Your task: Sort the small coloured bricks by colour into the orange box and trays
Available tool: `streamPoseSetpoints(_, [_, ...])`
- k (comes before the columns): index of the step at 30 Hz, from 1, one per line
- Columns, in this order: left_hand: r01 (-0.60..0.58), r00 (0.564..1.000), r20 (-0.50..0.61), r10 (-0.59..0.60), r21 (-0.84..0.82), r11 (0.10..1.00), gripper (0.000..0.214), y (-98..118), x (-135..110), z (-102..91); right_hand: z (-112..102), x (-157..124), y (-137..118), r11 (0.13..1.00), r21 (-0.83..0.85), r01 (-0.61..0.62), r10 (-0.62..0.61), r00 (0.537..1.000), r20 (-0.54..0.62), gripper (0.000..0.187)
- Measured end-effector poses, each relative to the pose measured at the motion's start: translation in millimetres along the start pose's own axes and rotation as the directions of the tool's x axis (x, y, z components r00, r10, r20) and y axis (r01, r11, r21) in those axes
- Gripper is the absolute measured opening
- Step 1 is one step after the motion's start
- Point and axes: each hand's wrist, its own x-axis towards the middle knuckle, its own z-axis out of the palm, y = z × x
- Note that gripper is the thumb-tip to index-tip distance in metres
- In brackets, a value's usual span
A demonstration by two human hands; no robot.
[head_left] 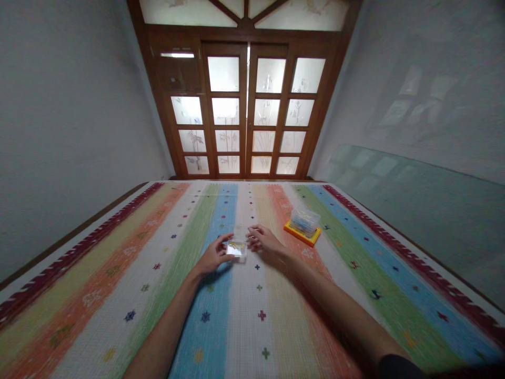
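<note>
A small clear plastic box with its see-through lid raised is in the middle of the striped cloth. Yellow bits show inside it, too small to name. My left hand grips the box from its left side, thumb at the near edge and fingers at the far edge. Close by the right edge of the box is my right hand, its fingers bent and slightly apart. I see nothing between them, and whether a fingertip touches the lid I cannot tell.
To the right, a clear plastic container stands on a yellow-orange base. A striped cloth covers the table. Beyond its far edge are wooden doors with glass panes. A glass sheet leans along the right wall.
</note>
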Motion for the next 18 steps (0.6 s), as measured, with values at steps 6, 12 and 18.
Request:
streamPoseSetpoints(6, [0.008, 0.897, -0.439, 0.061, 0.155, 0.988, 0.071, 3.5, -2.3, -65.0, -12.7, -5.4, 12.0, 0.997, 0.061, -0.054, 0.053, 0.999, 0.011, 0.024])
streamPoseSetpoints(12, [0.131, 0.744, -0.621, 0.246, 0.496, 0.858, 0.060, -8.3, -13.8, -102.1, -16.5, -5.2, 16.7, 0.997, 0.061, -0.052, 0.050, 0.998, 0.032, 0.022])
streamPoseSetpoints(18, [0.095, 0.728, -0.480, 0.490, 0.778, 0.621, 0.048, -20.1, -13.8, -103.8, -16.4, -4.5, 22.2, 0.998, 0.063, -0.020, 0.017, 0.998, 0.055, 0.023])
